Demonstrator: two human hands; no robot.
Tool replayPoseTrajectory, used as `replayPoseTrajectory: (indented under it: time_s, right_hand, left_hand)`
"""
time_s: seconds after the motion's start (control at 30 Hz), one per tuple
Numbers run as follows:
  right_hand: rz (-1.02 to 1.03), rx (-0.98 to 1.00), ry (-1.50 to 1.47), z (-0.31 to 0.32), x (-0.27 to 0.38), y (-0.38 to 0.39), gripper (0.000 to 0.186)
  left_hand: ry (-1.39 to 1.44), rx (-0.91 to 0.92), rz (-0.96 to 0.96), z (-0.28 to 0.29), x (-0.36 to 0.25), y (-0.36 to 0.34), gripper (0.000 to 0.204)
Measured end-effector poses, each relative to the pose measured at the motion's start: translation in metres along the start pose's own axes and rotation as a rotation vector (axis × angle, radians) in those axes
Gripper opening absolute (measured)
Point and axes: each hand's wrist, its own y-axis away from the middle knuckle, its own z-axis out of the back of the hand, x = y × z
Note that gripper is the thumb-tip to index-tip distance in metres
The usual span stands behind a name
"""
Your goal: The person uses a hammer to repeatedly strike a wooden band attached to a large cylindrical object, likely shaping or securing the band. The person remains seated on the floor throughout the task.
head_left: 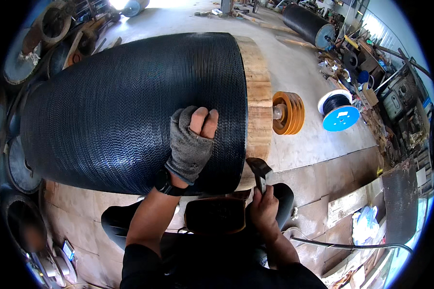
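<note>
A large drum wound with fine black ridged cord (pixel 106 96) lies across my view, with a pale wooden end (pixel 258 77) at its right. My left hand (pixel 193 139), in a grey fingerless glove, rests on the winding near that end with its fingers curled closed; whatever is under them is hidden. Below the wooden end, my right hand (pixel 264 207) grips the handle of a dark-headed hand tool (pixel 258 168), apparently a hammer or hatchet, whose head is beside the drum's right edge. A dark padded object (pixel 214 214) sits between my knees.
An orange grooved pulley (pixel 289 113) projects from the drum's axle. Right of it stands a blue-ended cable spool (pixel 341 116). Metal reels (pixel 24 67) crowd the left. Another black roller (pixel 304 26), scrap, boards (pixel 347 202), a plastic bag (pixel 364 226) and a hose (pixel 347 245) lie rightward.
</note>
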Motion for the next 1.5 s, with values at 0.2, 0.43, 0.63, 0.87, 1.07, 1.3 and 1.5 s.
replayPoseTrajectory:
  time_s: [0.2,0.43,0.63,0.87,1.07,1.3,1.5]
  right_hand:
    - [0.225,-0.176,-0.034,0.009,0.002,0.009,0.020]
    - [0.159,-0.128,-0.414,0.026,0.021,0.010,0.014]
    - [0.065,-0.041,-0.040,-0.009,-0.020,0.002,0.013]
    - [-0.001,0.001,-0.191,-0.001,-0.026,0.040,0.020]
    - [-0.032,0.028,-0.278,0.010,-0.026,0.031,0.021]
    - [0.003,0.032,-0.270,0.009,-0.021,0.024,0.032]
    - [0.128,-0.024,-0.213,0.018,-0.009,0.013,0.028]
  left_hand:
    - [0.012,-0.013,-0.003,0.006,0.000,-0.011,0.045]
    - [0.038,-0.045,0.002,-0.009,0.007,-0.014,0.041]
    - [-0.060,-0.016,-0.026,0.005,0.007,-0.027,0.041]
    - [0.529,0.097,0.042,0.024,-0.080,0.051,0.048]
    - [0.517,0.217,0.141,0.017,-0.095,0.053,0.058]
    - [0.577,0.402,0.264,0.021,-0.098,0.036,0.069]
    - [0.445,0.317,0.290,0.010,-0.111,0.028,0.076]
